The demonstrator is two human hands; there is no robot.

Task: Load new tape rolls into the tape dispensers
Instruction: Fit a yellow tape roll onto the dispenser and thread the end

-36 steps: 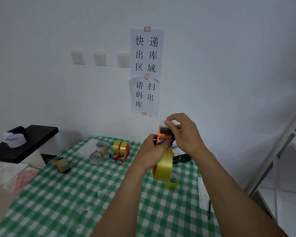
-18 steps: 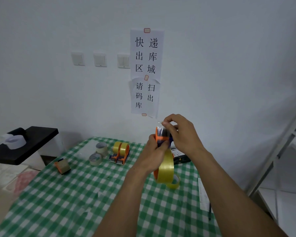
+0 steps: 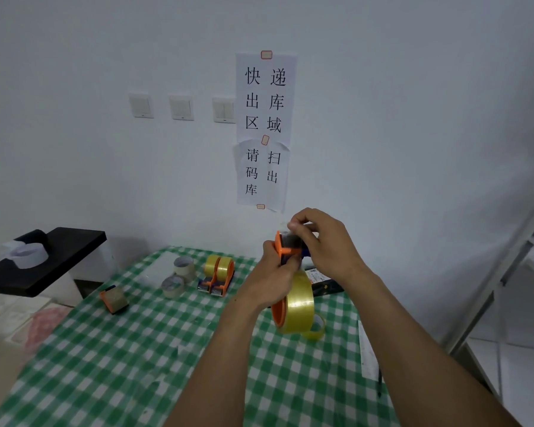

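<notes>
I hold an orange tape dispenser in the air above the checked table, its yellow tape roll hanging at the lower end. My left hand grips the dispenser's handle. At the dispenser's top, my right hand pinches the clear tape end between thumb and fingers. Two loaded orange dispensers stand side by side at the back of the table. A near-empty yellow roll lies on the table below the held one.
Two cardboard tape cores lie at the back left, and a small orange dispenser sits further left. A black stand with a white roll is at the far left. Paper and a pen lie at the right edge.
Both hands with the dispenser have sunk slightly. My right fingers have drawn the tape end down closer over the dispenser's top.
</notes>
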